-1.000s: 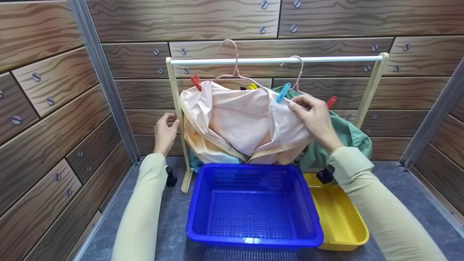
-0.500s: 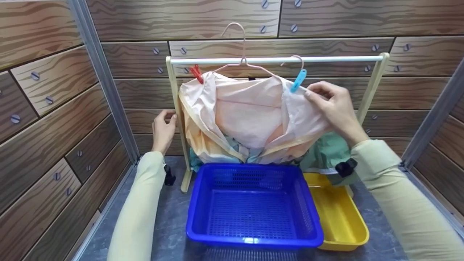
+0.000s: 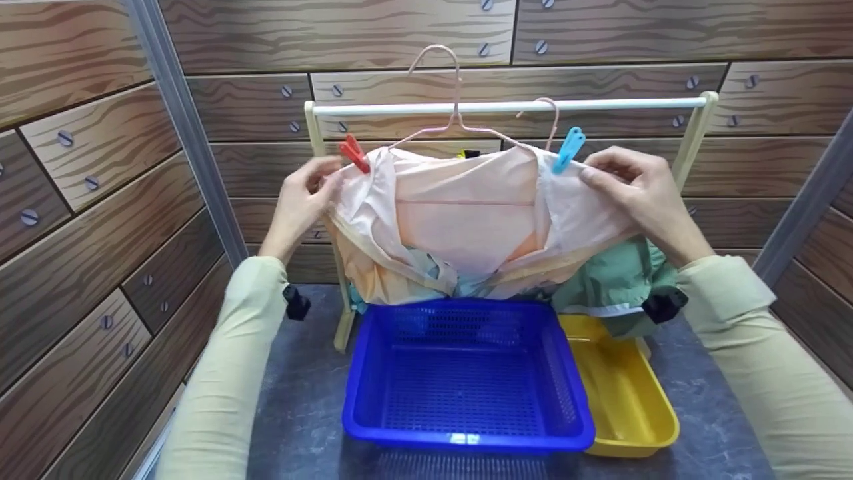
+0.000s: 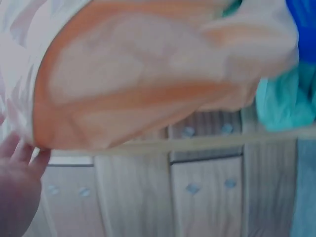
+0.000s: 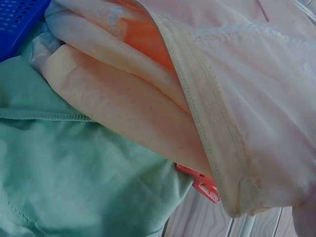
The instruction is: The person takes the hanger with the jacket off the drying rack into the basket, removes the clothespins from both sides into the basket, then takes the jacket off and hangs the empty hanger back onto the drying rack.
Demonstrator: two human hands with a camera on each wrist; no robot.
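A pale pink and orange garment [image 3: 460,180] is spread on a pink hanger [image 3: 457,120], its hook standing above the white rail in the head view. A red clothespin [image 3: 353,153] clips its left shoulder and a blue clothespin [image 3: 568,151] its right. My left hand [image 3: 303,200] holds the left corner just outside the red clothespin; in the left wrist view its fingers [image 4: 37,160] lie at the cloth's edge. My right hand [image 3: 643,197] pinches the right corner beside the blue clothespin. In the right wrist view, the garment [image 5: 247,98] hangs in folds and mostly hides that hand.
The rack's white rail [image 3: 620,105] runs behind the garment. A green garment [image 3: 610,280] hangs behind on the right, under a second hanger hook [image 3: 552,120]. In front stand a blue basket [image 3: 466,437] and a yellow tray [image 3: 656,427]. Wood-patterned walls enclose the space.
My right hand has moved right with the garment's corner, and the hanger has shifted right and up. My left hand has left the rack's post and risen to the garment's left corner.
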